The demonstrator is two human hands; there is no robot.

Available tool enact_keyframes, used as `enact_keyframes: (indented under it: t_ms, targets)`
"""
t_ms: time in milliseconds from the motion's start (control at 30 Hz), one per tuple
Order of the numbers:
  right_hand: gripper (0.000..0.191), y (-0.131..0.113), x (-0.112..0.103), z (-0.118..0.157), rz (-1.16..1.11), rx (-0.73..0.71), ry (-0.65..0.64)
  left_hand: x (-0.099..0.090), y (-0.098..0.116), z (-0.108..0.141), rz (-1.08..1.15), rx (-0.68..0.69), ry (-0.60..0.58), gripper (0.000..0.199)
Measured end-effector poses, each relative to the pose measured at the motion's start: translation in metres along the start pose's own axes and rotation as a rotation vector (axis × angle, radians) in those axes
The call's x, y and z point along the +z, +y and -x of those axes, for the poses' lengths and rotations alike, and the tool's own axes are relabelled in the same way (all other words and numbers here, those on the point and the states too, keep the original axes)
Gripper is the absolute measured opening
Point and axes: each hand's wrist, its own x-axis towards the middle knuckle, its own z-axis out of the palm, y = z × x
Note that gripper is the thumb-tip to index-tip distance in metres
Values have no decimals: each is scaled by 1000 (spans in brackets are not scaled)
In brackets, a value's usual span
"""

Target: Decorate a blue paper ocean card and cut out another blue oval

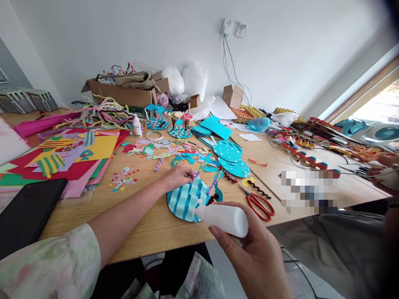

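My right hand (254, 249) is wrapped round a white glue bottle (226, 218), tilted so its nozzle points left over a round blue paper piece (183, 199) with wavy stripes. At the piece's upper edge rests my left hand (179, 175), its fingers curled down; what they hold, if anything, is hidden. Twisted purple pipe cleaners (215, 181) stand at the right side of the round piece. Red-handled scissors (260, 206) lie just to the right, beside a dark twisted pipe cleaner (261, 189).
Coloured paper sheets (107, 147) and a black phone (26, 214) lie left. Paper scraps (156, 147), blue discs (227, 150) and another glue bottle (137, 126) are beyond my hands. Another person's hand (385, 174) is at the right. A cardboard box (124, 93) stands at the back.
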Motion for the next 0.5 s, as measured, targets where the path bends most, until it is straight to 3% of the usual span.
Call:
enact_keyframes:
  t_ms: [333, 500]
  targets:
    - [25, -1, 22, -9, 264, -88, 17, 3, -1, 2, 22, 21, 44, 21]
    - [26, -3, 28, -13, 256, -75, -26, 5, -2, 1, 21, 22, 64, 23]
